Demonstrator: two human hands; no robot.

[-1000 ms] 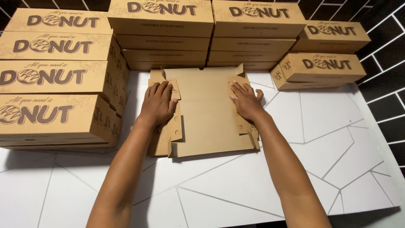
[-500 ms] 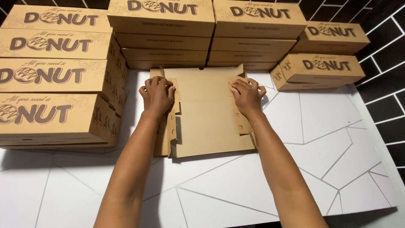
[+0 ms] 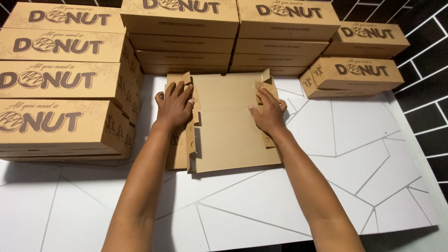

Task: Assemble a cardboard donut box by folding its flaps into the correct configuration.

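Observation:
A flat, unfolded brown cardboard box blank point(image 3: 226, 123) lies on the white table point(image 3: 326, 177) in front of me. My left hand point(image 3: 175, 103) presses on its left side flap, fingers spread toward the far corner tab. My right hand point(image 3: 267, 109) rests on the right side flap, fingers pointing to the far right corner tab. The left flap is partly raised along its fold. Neither hand lifts the blank off the table.
Stacks of assembled brown printed boxes stand at the left point(image 3: 60, 88), along the back point(image 3: 186, 28) and at the back right point(image 3: 359, 70). A black tiled wall point(image 3: 427, 60) runs on the right. The table's near edge point(image 3: 280, 245) is close to me.
Both hands have slid away from me along the side flaps toward the far corner tabs. The left flap has stood up a little more.

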